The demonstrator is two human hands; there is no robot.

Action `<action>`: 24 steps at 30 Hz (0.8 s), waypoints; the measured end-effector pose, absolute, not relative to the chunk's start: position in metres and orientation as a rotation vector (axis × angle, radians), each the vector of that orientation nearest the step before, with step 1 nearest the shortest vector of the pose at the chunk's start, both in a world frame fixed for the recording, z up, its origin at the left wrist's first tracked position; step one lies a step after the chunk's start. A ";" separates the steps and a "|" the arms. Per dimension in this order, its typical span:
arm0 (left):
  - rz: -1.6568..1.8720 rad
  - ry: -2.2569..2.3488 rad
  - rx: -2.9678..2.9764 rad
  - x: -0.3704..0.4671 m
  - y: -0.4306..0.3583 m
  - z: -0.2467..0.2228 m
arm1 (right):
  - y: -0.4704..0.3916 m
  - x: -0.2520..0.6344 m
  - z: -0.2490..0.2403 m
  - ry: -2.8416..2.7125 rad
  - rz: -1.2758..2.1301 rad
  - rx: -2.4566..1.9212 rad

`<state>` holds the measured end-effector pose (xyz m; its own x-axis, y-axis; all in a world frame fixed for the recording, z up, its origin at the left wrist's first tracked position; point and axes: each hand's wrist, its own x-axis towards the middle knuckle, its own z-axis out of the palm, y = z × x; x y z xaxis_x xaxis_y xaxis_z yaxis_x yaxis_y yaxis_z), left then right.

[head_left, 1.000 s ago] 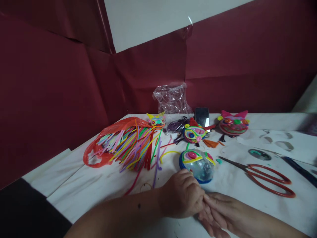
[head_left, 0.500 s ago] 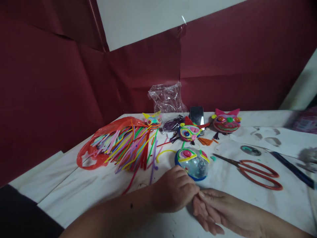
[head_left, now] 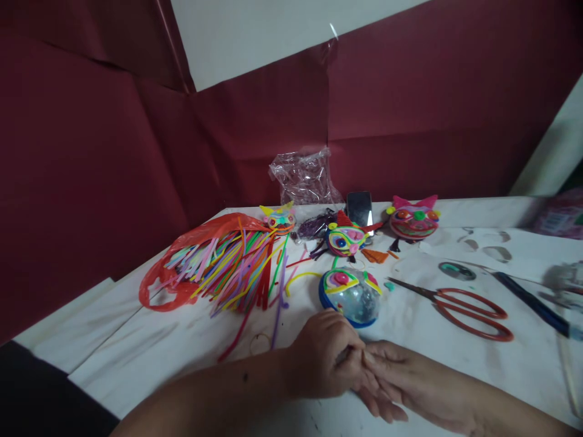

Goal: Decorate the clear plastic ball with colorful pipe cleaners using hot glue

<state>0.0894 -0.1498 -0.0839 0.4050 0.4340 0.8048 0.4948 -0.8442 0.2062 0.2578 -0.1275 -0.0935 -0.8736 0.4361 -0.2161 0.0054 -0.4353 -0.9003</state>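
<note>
My left hand (head_left: 327, 353) is closed, its curled fingertips pressed against the thumb and fingers of my right hand (head_left: 395, 371). Where they meet, anything pinched between them is too small or hidden to name. The other fingers of my right hand extend loosely, palm turned upward. Just beyond my left knuckles lies a clear domed mask (head_left: 354, 303) with a blue rim, pink eyes, and yellow and green strips around them. To its right rest scissors (head_left: 473, 311) with orange-red handles, partly open and touched by neither hand.
Colourful pipe cleaners (head_left: 239, 267) spill from a red plastic bag (head_left: 152, 294) at left. Behind stand decorated lion-like heads, one pink-eared (head_left: 413, 220) and one red-horned (head_left: 344, 240), near a phone (head_left: 359, 209) and clear wrapping (head_left: 303, 176). A dark-blue-handled tool (head_left: 531, 303) lies at right.
My left hand has turned slightly, with a gap now showing between its curled fingers. The hands remain pressed together. The whole view has shifted a little; the tabletop items look unmoved.
</note>
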 end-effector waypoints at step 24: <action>-1.601 -1.614 -2.460 0.062 -0.140 -0.054 | -0.110 0.259 -0.091 -1.276 2.264 -0.546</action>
<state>0.0621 -0.1405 -0.0536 0.0885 0.7989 0.5949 0.6013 -0.5190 0.6076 0.2594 -0.1098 -0.0914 -0.8045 0.5844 -0.1056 -0.2124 -0.4492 -0.8678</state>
